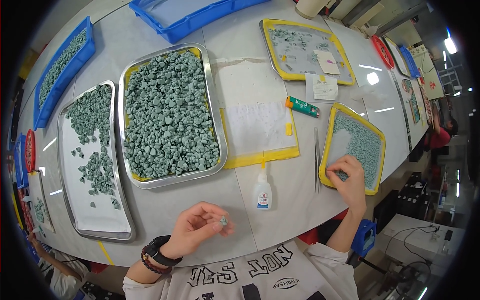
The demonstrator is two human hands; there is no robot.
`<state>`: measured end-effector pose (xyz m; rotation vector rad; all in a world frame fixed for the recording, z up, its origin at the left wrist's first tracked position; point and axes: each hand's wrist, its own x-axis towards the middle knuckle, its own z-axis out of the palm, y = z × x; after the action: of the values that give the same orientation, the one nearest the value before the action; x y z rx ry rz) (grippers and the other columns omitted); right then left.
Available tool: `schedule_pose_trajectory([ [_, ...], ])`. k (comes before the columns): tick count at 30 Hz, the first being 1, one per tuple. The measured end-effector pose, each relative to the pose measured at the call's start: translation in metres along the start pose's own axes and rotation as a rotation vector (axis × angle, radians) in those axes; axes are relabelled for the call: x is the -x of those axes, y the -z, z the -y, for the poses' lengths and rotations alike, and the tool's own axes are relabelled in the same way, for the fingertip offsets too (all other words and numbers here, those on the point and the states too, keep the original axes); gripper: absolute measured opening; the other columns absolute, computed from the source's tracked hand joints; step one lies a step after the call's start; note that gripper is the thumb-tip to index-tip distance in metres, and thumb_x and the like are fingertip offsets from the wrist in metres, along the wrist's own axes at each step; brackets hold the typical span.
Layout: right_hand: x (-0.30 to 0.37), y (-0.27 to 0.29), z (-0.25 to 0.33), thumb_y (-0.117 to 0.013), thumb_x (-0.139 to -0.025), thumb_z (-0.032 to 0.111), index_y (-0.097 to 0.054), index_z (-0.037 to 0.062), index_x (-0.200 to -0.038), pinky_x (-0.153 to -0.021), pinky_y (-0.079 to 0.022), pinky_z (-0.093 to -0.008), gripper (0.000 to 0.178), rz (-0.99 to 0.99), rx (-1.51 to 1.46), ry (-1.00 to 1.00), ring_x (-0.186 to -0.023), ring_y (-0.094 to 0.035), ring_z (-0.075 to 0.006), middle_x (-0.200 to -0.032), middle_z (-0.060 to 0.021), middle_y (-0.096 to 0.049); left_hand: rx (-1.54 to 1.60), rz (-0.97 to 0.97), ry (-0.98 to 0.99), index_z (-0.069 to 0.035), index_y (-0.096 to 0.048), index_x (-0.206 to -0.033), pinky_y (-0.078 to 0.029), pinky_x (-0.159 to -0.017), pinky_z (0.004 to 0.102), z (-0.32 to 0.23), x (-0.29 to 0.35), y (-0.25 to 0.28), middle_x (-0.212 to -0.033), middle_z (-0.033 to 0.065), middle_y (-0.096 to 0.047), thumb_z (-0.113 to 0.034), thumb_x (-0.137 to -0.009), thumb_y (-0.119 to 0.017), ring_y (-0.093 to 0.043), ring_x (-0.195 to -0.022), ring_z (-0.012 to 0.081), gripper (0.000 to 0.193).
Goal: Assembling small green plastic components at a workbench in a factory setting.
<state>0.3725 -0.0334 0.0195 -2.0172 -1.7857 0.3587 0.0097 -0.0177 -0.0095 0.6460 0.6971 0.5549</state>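
Observation:
My left hand is closed over the near edge of the table, a small grey-green stone pinched at its fingertips. At the right, my right hand reaches into a small yellow-rimmed tray of fine blue-green stone chips. Its fingertips are pressed together at the near left corner, among the chips; what is between them, if anything, is too small to tell. Between my hands a white glue bottle stands with its thin yellow nozzle pointing away from me. Metal tweezers lie just left of the small tray.
A large metal tray heaped with green stones stands left of centre, beside a second tray of scattered stones. Beyond the bottle lie a yellow-edged white sheet, a green tube and another yellow-rimmed tray. Blue bins stand behind.

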Motion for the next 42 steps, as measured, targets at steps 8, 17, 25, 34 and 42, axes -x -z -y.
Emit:
schedule_pose_trajectory([
  [8, 0.019, 0.011, 0.049, -0.069, -0.061, -0.001, -0.063, 0.0041, -0.07, -0.065, -0.043, -0.0335, 0.012, -0.194, -0.171, 0.129, -0.071, -0.053, -0.0218, -0.071, -0.0044, -0.054, 0.056, 0.05, 0.009, 0.0, -0.053, -0.106, -0.053, -0.076, 0.0331, -0.003, -0.003, -0.007, -0.097, 0.0157, -0.062, -0.002, -0.09, -0.054, -0.063, -0.088, 0.0223, 0.017],
  [17, 0.013, -0.059, 0.137, -0.076, -0.053, 0.002, -0.066, 0.0089, -0.076, -0.071, -0.044, -0.0359, 0.026, 0.176, -0.501, 0.561, -0.07, -0.054, -0.0204, -0.076, 0.0, -0.056, 0.081, 0.1, -0.067, 0.004, -0.054, -0.107, -0.051, -0.081, 0.033, 0.002, 0.002, -0.004, -0.105, 0.0144, -0.056, 0.007, -0.087, -0.054, -0.06, -0.093, 0.0205, 0.02],
  [25, 0.015, -0.066, 0.141, -0.076, -0.054, 0.002, -0.066, 0.0089, -0.077, -0.073, -0.044, -0.0363, 0.026, 0.188, -0.483, 0.55, -0.071, -0.054, -0.0197, -0.076, -0.0002, -0.056, 0.044, 0.125, -0.116, 0.006, -0.055, -0.109, -0.051, -0.081, 0.0324, 0.004, 0.003, -0.002, -0.107, 0.0141, -0.055, 0.009, -0.087, -0.053, -0.059, -0.094, 0.0191, 0.022],
  [34, 0.03, -0.065, 0.151, -0.073, -0.056, 0.003, -0.067, 0.009, -0.078, -0.075, -0.043, -0.0376, 0.023, 0.102, -0.234, 0.574, -0.07, -0.053, -0.0191, -0.075, 0.0001, -0.056, -0.127, 0.028, -0.165, 0.006, -0.058, -0.108, -0.051, -0.083, 0.0307, 0.015, 0.004, -0.001, -0.109, 0.0148, -0.057, 0.01, -0.086, -0.053, -0.056, -0.1, 0.0179, 0.022],
  [42, 0.037, -0.068, 0.152, -0.072, -0.056, 0.002, -0.068, 0.0083, -0.08, -0.074, -0.043, -0.037, 0.025, 0.052, -0.253, 0.56, -0.069, -0.054, -0.0193, -0.076, -0.0005, -0.055, -0.09, -0.006, -0.123, 0.006, -0.059, -0.105, -0.053, -0.081, 0.0305, 0.009, 0.006, -0.002, -0.106, 0.0146, -0.062, 0.008, -0.087, -0.053, -0.06, -0.096, 0.0176, 0.019],
])
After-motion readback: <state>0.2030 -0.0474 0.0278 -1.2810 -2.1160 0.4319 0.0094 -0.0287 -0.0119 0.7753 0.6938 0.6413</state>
